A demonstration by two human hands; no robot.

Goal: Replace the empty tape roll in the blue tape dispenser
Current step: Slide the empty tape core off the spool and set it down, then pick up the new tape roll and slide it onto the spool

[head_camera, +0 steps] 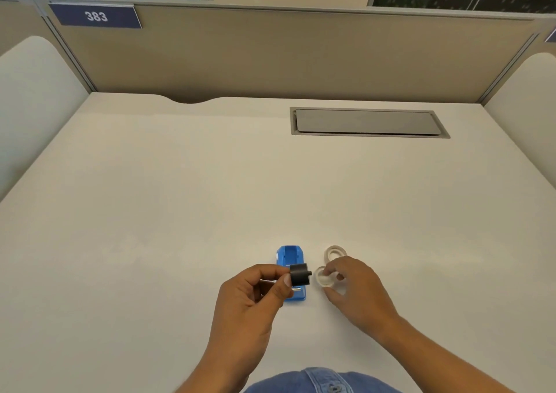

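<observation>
Left hand [255, 296] pinches a black spool hub [299, 274] between thumb and fingers, just above the blue tape dispenser [289, 257] that lies on the desk [150, 212]. Right hand [355, 287], right of the dispenser, closes its fingers on a white ring [324, 278], probably a tape roll. Another white ring [334, 252] lies just behind it.
</observation>
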